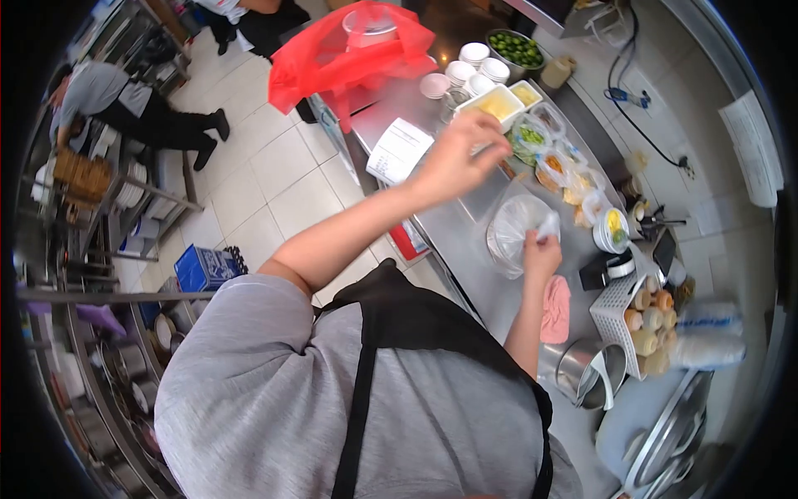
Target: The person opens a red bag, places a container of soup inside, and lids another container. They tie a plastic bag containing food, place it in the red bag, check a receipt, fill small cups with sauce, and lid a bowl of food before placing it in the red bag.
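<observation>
My right hand [542, 254] pinches the gathered top of a clear plastic bag [522, 218]. The bag looks rounded and stands on the steel counter; its contents are hard to make out. Over the counter, farther forward, is my left hand [467, 156], its fingers curved and somewhat blurred. Whether anything is between those fingertips does not show. Just past the left hand are a white tub of pale yellow food [499, 105] and a bag of chopped greens [529, 137]. Small bags of orange food [552, 169] lie near the plastic bag. A pink cloth [555, 309] is beside my right forearm.
A red plastic bag [320, 62] surrounds a container at the far end. Stacked white cups [474, 54] and a bowl of green limes [515, 50] line the back. To the right are a bottle basket [615, 320] and metal pot [582, 370]. A co-worker [108, 96] bends at the left shelves.
</observation>
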Tool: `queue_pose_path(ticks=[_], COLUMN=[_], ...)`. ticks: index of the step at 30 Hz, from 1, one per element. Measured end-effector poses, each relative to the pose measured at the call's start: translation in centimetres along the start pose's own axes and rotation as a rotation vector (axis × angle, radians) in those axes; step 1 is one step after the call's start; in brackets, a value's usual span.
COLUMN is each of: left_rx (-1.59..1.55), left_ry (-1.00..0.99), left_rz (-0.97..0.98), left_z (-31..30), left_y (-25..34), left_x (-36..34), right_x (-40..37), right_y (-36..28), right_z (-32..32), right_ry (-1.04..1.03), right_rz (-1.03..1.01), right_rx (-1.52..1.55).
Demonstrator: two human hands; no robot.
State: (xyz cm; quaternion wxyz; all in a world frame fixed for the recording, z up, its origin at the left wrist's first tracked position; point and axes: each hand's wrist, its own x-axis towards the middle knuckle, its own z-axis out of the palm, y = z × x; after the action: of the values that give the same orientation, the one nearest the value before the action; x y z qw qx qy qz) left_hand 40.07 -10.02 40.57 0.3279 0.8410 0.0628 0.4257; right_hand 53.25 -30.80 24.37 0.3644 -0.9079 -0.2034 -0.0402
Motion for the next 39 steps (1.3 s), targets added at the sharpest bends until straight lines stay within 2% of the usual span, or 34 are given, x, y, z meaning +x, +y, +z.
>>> queue_pose_path(ticks=[1,3,4,5,6,8,11,13,17,20,22,23,24,26,27,28,31,32,34,35,37,38,39], left_rx=[0.063,0.31,0.213,0.331,0.488,0.698,0.799,1.164,1.298,1.337,1.202,1.089,1.086,0.792,0.771,0.764,0.406,0.402,0.125,0.087,0.162,0.238,0.24], left_ry=[0.109,0.142,0.095,0.137,0.197,0.218,0.199,0.13,0.014,-0.04,-0.02,-0.072,-0.077,-0.11,-0.08,-0.084,-0.208,-0.213,-0.189,-0.138,-0.08,-0.018,-0.02], left_rz=[0.022,0.017,-0.074,-0.055,-0.115,-0.259,-0.304,-0.225,-0.318,-0.399,-0.389,-0.499,-0.492,-0.39,-0.306,-0.302,-0.464,-0.463,-0.641,-0.534,-0.493,-0.446,-0.445], left_z=[-1.7,-5.8,-7.8,-9.7,-11.1,-13.8,-16.5,-17.5,-20.0,-22.9,-24.8,-25.7,-26.9,-29.1,-30.0,-31.0,-34.2,-34.9,-36.1,-36.4,-36.8,-37.1,-37.2], left_y=[-1.5,-4.5,-6.7,-7.6,-10.5,-12.9,-16.9,-19.0,-24.1,-27.8,-31.6,-31.5,-33.1,-36.3,-37.3,-38.2,-39.3,-39.4,-40.2,-42.0,-44.0,-44.0,-43.9], left_x=[0.5,1.0,1.3,1.3,0.9,0.9,0.9,1.1,1.7,2.4,2.1,3.0,3.4,4.0,4.6,5.2,7.5,7.9,8.8,8.8,8.6,9.1,9.7], right_x=[0.1,-0.1,0.0,0.3,0.8,1.6,2.3,3.2,6.0,8.6,10.5,11.4,11.9,12.9,13.8,14.3,15.5,15.3,14.7,15.0,15.5,15.4,15.4], right_y=[0.0,-0.9,-0.8,-0.6,-0.5,-0.8,-3.3,-5.5,-14.4,-22.0,-27.2,-29.9,-32.7,-38.9,-41.1,-43.5,-48.7,-50.0,-51.8,-51.8,-51.4,-51.5,-51.5], right_z=[-0.4,-2.2,-2.7,-3.3,-3.8,-4.8,-7.9,-10.1,-13.1,-11.9,-9.1,-7.0,-4.5,1.2,4.6,7.9,19.1,22.5,28.2,30.6,34.9,36.1,37.2], right_ry=[-0.015,-0.186,-0.194,-0.14,-0.083,-0.016,-0.013,-0.017,-0.027,-0.091,-0.154,-0.179,-0.217,-0.356,-0.435,-0.472,-0.63,-0.644,-0.666,-0.663,-0.775,-0.773,-0.798], right_rz=[-0.013,0.358,0.361,0.404,0.448,0.484,0.39,0.261,0.028,-0.103,-0.173,-0.191,-0.172,-0.208,-0.195,-0.195,-0.107,-0.063,-0.06,-0.058,0.059,0.057,-0.012], right_rx=[0.007,0.766,0.765,0.904,1.043,1.085,1.045,1.013,0.895,0.896,0.921,0.951,0.997,1.105,1.185,1.27,1.562,1.626,1.628,1.628,1.63,1.634,1.482])
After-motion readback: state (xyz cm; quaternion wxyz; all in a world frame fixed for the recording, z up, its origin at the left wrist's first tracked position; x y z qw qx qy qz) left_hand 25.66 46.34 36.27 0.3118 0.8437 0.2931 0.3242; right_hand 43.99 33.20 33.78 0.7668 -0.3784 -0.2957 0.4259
